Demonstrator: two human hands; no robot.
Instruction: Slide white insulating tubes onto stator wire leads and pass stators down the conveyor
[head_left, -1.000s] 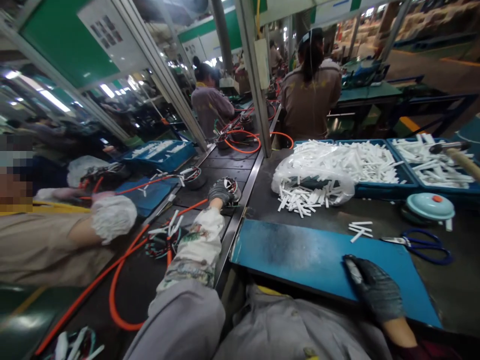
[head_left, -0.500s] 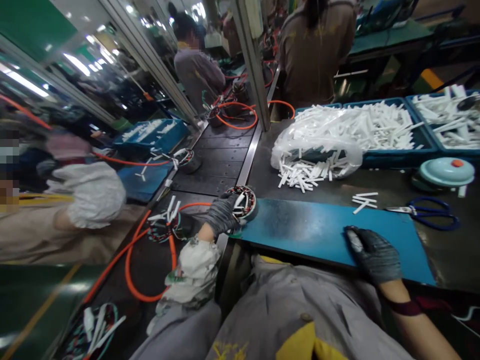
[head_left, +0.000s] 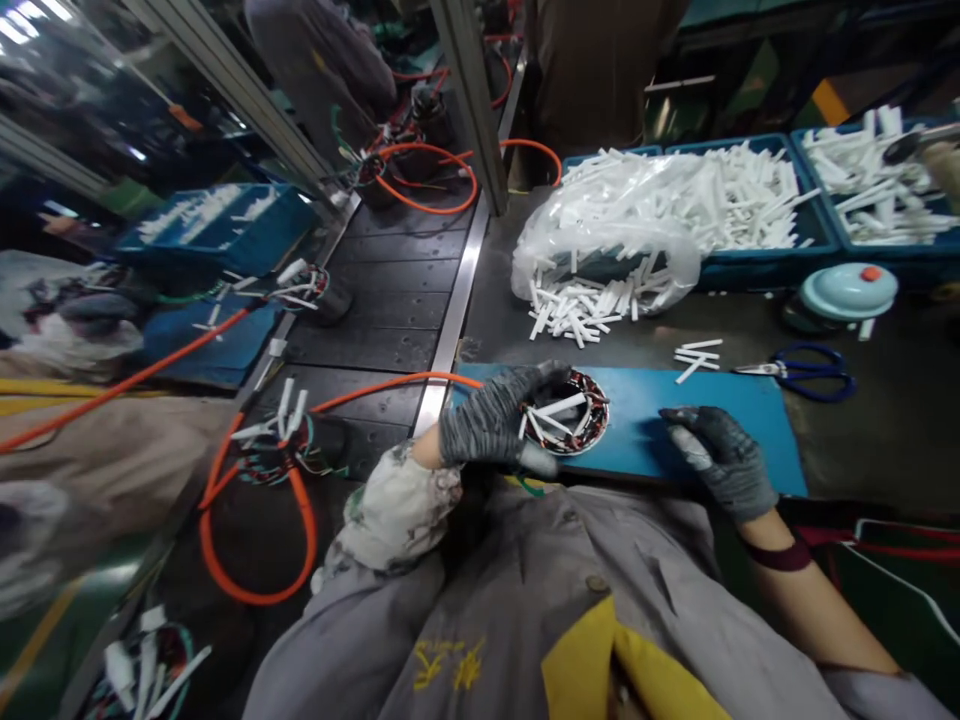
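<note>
Blue mat (head_left: 660,440) is my landmark, lying on the bench edge nearest my body. My left hand (head_left: 491,425), in a grey glove, is clamped on the stator (head_left: 566,420), a round wound part with white sleeves sticking out of its middle; the part sits on the near left corner of the mat, partly over the edge. My right hand (head_left: 720,460) lies on the near right part of the mat with the fingers curled and nothing visible in them, well apart from the left. I judge that the stator is being settled on the mat, and to do it well I would bring it fully onto the mat, away from the edge, with the open face up and the white sleeves not crushed under my fingers. The right hand is close enough to steady it.

Beyond the mat, a few loose white sleeves (head_left: 694,355) lie on the dark bench, and blue scissors (head_left: 806,368) lie to their right. Farther back a clear bag (head_left: 600,245) spills more sleeves, and blue trays (head_left: 750,205) hold many more. A pale round lid (head_left: 847,290) sits right of the bag. Left of the mat runs the conveyor (head_left: 375,310), where another stator (head_left: 289,445) stands inside an orange hose (head_left: 255,540) loop. Nothing stands on the mat between my hands.
</note>
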